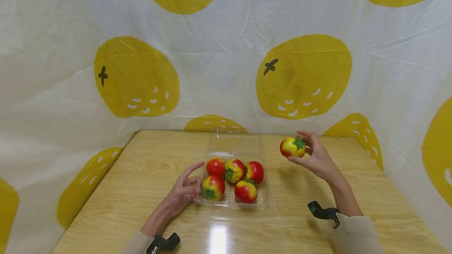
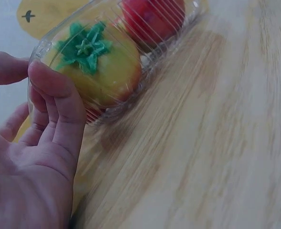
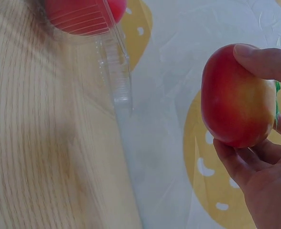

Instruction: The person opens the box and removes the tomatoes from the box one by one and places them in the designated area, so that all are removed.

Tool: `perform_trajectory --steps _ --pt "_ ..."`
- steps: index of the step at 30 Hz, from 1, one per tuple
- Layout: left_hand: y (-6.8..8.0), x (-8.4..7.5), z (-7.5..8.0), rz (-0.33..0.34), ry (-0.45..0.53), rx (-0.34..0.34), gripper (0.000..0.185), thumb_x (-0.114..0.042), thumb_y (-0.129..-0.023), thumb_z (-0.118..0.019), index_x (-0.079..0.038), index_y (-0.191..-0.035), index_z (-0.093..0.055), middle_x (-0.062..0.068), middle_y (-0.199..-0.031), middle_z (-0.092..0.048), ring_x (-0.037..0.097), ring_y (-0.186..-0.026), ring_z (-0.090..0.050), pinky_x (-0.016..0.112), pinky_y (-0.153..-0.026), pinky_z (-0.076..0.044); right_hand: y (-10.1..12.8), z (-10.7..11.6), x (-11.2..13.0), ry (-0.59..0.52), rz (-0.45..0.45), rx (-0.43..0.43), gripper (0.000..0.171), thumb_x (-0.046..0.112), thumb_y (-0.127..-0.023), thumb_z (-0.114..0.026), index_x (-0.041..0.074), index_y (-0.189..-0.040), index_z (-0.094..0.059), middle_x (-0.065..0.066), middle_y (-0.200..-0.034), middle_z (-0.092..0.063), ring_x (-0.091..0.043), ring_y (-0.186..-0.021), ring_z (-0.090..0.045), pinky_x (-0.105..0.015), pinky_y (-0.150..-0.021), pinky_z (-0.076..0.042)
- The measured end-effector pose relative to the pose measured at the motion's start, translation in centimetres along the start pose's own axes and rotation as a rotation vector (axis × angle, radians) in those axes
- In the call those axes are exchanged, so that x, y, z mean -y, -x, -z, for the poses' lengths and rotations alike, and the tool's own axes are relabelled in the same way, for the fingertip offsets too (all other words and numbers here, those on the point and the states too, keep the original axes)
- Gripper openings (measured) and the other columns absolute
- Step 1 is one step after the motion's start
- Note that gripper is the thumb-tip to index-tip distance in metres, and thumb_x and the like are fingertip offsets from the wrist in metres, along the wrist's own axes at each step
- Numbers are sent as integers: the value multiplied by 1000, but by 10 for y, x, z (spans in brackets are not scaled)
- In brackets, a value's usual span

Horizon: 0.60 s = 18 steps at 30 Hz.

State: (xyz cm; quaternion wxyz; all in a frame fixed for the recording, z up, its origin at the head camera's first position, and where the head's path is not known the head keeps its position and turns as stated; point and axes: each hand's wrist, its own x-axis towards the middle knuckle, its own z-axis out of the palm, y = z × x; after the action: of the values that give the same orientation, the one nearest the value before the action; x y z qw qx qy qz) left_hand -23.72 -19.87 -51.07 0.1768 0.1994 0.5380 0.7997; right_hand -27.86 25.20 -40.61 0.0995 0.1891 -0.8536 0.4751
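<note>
My right hand [image 1: 316, 156] holds a red-and-yellow tomato [image 3: 238, 95] with a green star-shaped calyx between thumb and fingers, raised to the right of a clear plastic clamshell box [image 1: 234, 205]. In the head view that box lies open on the table, with several similar tomatoes [image 1: 246, 191] in its base. My left hand [image 1: 181, 191] is at the box's left side, index finger stretched along it. The left wrist view shows that thumb and curled fingers gripping the box's edge, beside a tomato [image 2: 107, 71] whose green calyx faces the camera.
The box's clear lid [image 1: 234, 146] lies folded back toward the far edge of the wooden table [image 1: 159, 156]. A white cloth [image 1: 219, 77] printed with big yellow fruit hangs behind the table and at both sides. Dark wrist mounts [image 1: 323, 211] sit at the sleeves.
</note>
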Motion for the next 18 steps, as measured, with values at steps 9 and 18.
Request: perform_trajectory --steps 9,18 --pt "-1 0 -3 -69 -172 -9 75 6 -94 -57 -1 -161 -24 -3 -86 -53 5 -66 -52 17 -57 -50 -2 4 -6 35 -40 2 91 10 -86 -83 3 -157 -27 -28 -147 -48 -5 -123 -47 -3 -92 -39" --pt "0 3 -7 -139 -360 -31 67 4 -93 -55 6 -155 -31 1 -83 -51 4 -63 -52 19 -53 -49 -3 8 -12 33 -113 7 89 12 -88 -82 -1 -157 -28 -28 -154 -42 -42 -139 -43 -5 -89 -39"
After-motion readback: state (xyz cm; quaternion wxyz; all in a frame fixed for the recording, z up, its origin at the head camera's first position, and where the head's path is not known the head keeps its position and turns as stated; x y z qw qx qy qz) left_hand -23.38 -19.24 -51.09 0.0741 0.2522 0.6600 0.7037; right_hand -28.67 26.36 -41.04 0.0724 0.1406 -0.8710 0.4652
